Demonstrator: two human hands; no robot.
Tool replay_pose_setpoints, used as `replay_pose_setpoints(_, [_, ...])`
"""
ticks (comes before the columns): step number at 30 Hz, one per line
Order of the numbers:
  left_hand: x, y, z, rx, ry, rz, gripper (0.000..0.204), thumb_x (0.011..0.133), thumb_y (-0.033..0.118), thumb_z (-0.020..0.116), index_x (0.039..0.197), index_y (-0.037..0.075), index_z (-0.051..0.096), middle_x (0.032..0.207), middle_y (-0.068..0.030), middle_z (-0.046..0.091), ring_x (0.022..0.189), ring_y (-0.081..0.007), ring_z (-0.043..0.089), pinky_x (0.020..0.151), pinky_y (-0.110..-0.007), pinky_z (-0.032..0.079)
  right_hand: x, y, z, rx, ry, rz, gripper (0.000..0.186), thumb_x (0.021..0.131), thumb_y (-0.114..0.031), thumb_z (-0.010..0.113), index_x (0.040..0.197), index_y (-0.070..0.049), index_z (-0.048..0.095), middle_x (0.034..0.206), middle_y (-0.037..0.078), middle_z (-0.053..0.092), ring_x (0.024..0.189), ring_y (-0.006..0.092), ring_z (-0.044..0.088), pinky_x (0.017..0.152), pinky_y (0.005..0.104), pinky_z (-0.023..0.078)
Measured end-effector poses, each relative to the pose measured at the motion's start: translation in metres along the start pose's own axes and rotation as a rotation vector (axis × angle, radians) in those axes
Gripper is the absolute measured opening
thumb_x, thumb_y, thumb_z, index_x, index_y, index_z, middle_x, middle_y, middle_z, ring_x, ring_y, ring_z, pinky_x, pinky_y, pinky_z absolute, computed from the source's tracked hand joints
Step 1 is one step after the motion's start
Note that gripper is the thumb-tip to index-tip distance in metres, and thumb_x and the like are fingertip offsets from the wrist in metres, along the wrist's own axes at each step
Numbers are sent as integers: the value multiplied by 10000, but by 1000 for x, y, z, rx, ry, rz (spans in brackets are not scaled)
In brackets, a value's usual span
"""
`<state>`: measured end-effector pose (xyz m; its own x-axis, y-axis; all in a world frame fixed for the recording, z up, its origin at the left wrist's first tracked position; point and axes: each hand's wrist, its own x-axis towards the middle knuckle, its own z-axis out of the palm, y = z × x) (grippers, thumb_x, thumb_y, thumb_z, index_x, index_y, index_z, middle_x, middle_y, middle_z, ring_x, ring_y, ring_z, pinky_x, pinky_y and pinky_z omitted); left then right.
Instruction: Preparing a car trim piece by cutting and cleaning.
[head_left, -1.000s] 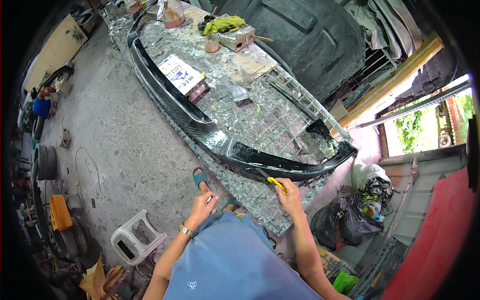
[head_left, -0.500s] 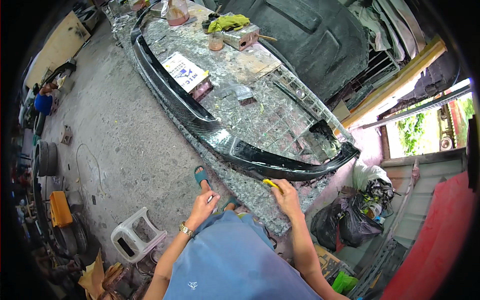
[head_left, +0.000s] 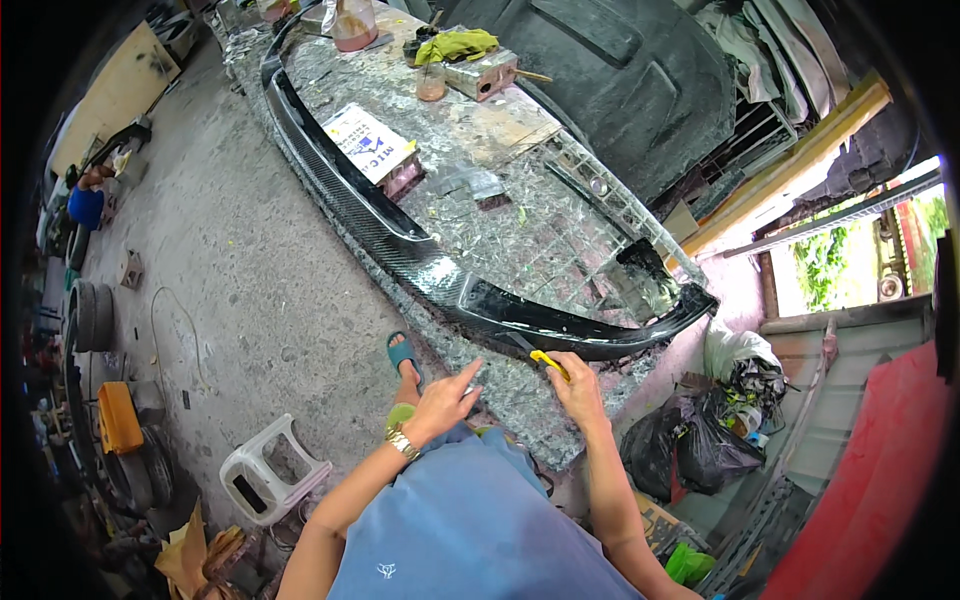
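A long, curved black car bumper lip (head_left: 440, 280) with a carbon-fibre weave lies along the near edge of a worn, speckled workbench (head_left: 520, 400). My right hand (head_left: 580, 392) is closed around a yellow utility knife (head_left: 549, 363). Its dark blade reaches up and left to the lower edge of the lip; whether it touches I cannot tell. My left hand (head_left: 447, 404), a watch on its wrist, hovers in front of the bench with the index finger stretched toward the lip. Its other fingers curl around something small and pale, too little to name.
On the bench stand a white-labelled box (head_left: 372, 145), a jar of pinkish liquid (head_left: 354, 28) and a metal can (head_left: 482, 75) with a yellow-green cloth. Black rubbish bags (head_left: 690, 445) slump at right. A white plastic stool (head_left: 275, 470) lies at lower left. Another person (head_left: 88, 205) is far left.
My left hand has moved right and up, closer to the bench, and its index finger now extends. The knife in my right hand has shifted slightly, its blade angled more upward.
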<state>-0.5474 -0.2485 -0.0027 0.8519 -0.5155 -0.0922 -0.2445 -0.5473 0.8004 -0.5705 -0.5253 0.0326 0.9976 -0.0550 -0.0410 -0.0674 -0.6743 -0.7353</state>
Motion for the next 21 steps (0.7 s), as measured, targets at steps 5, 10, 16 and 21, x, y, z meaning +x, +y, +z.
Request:
replay_pose_setpoints(5, [30,22,9,135,-75,33,789,942,178,640,1592,56,209,820,-200,683,766,-365,684,708,-474,537,1,-1,2,8,-7,2,231,920,-108,671,1142,-43,677,1076,136,693,1007,344,677,867,396,532])
replay_pose_setpoints(10, [39,19,18,216,-49,119,886,892,144,674,1593,-4,153,852,-192,676,765,-351,680,693,-456,541,0,1,4,15,-1,-18,243,916,-108,677,1150,-41,678,1066,139,692,993,348,677,857,403,530])
replay_pose_setpoints(16, [27,11,19,201,-100,61,847,882,139,676,1584,25,216,915,-203,681,804,-355,683,732,-454,543,-6,-6,1,55,-97,-24,254,914,-107,678,1157,-31,683,1062,157,691,986,353,676,860,398,530])
replay_pose_setpoints(21, [14,-6,17,4,5,130,549,935,186,635,1457,117,480,926,-193,701,843,-375,690,726,-484,540,-6,-4,-9,81,-42,-15,248,920,-102,669,1151,-11,682,1069,164,694,980,350,677,867,391,529])
